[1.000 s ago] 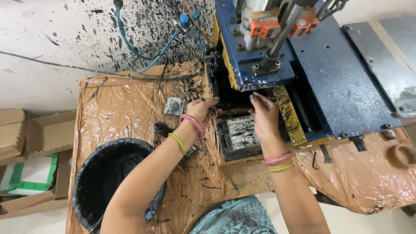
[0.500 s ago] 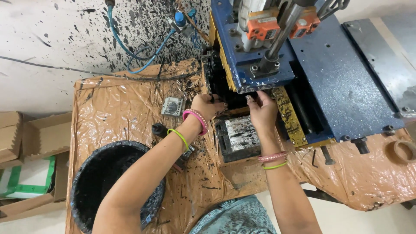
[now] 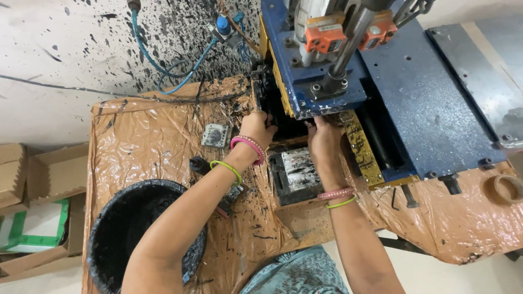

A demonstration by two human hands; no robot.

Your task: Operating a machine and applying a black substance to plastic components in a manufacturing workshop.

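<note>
My left hand (image 3: 255,128), with pink and green bangles at the wrist, reaches into the dark ink-stained recess (image 3: 283,122) under the blue machine head (image 3: 327,76). Its fingers curl against the black edge there. My right hand (image 3: 323,142) reaches into the same recess from the right, and its fingertips are hidden beneath the blue head. Whether either hand grips anything cannot be told. Just below both hands lies an ink-smeared metal plate (image 3: 297,170) in a black holder.
A black ink-coated bucket (image 3: 125,234) stands at the near left on the brown plastic sheet (image 3: 147,141). A small grey square part (image 3: 215,135) lies left of my left hand. Blue hoses (image 3: 152,60) run along the spattered wall. Cardboard boxes (image 3: 32,174) sit far left, a tape roll (image 3: 509,188) far right.
Both hands have moved farther up and in, under the blue machine head, away from the metal plate.
</note>
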